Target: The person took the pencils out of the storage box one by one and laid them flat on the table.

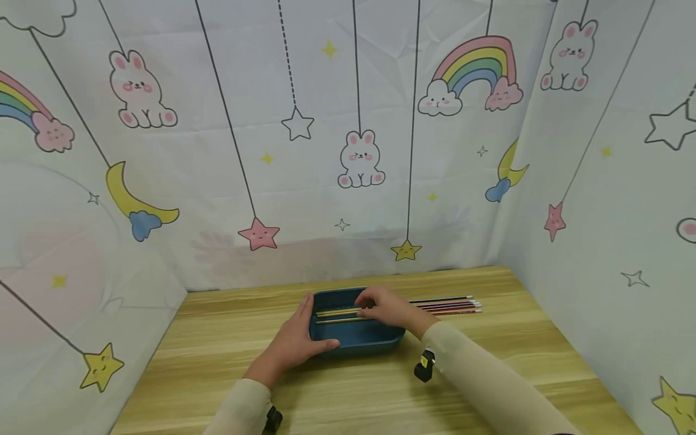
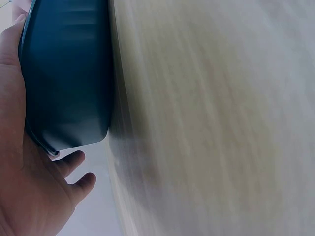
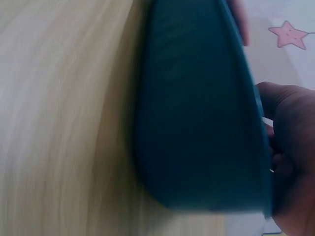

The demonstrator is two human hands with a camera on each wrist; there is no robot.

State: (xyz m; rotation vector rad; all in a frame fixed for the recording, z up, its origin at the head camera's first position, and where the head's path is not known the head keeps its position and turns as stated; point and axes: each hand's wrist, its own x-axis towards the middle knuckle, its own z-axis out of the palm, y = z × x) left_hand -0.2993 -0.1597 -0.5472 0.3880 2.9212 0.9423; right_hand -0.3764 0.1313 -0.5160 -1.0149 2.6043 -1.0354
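slanting cream sleeves (image 1: 484,374) in from five and seven o'clock; bracing the blue tray (image 1: 359,333) at six with left hand (image 1: 296,335), fingers spread; pinching yellow pencils (image 1: 337,312) inside with right hand (image 1: 388,307); probably setting down, next needing a loosened grip, facing white-ended pencils (image 1: 448,306) at tray's three o'clock.

Yellowish pencils (image 1: 337,321) (roughly parallel) lengthwise inside upright dark-blue tray (image 1: 356,334).

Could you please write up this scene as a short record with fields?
Surface: wood-grain table
Container: blue tray
Inside: yellow pencils
Right of the tray: several white-ended pencils
Left hand: touches the tray's left end
Right hand: over the tray, fingers at the yellow pencils; grip unclear
Backdrop: white, printed with rabbits and stars
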